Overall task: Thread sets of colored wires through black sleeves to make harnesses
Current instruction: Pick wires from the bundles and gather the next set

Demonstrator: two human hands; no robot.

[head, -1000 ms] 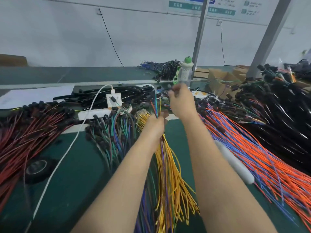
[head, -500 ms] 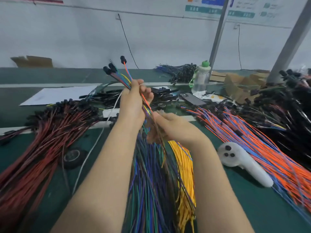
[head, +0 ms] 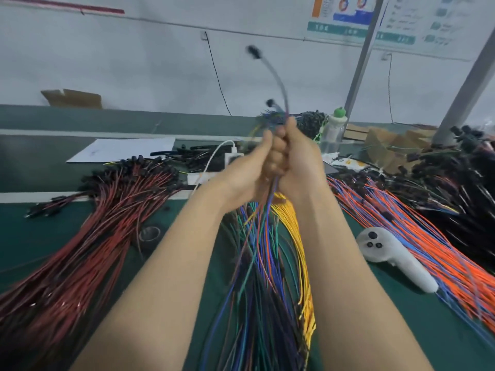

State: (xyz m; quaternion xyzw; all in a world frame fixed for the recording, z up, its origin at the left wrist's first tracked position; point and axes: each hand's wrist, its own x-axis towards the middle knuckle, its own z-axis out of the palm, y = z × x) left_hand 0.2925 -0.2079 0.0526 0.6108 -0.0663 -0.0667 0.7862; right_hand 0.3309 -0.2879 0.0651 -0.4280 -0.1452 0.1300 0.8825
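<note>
Both hands are closed around one set of colored wires (head: 285, 97). The left hand (head: 247, 170) and the right hand (head: 301, 162) are pressed together and hold the set upright above the green worktop (head: 396, 325). A few wires stand up out of the fists, and the highest one carries a black end piece (head: 252, 52) (it is blurred, so I cannot say what it is exactly).

The tails hang down into the mixed pile of wires (head: 257, 277), just beside the yellow wires (head: 293, 236). The main risk is there: if the set is pulled up, the tails can catch strands from the pile and bring the wrong wires along.

The ends on top are at uneven heights. Unless they are made level, one wire can fold back at the mouth of a sleeve. The black sleeves (head: 195, 153) lie well apart, near the back. To fetch one, a hand must let go, and then the set can spread.
</note>
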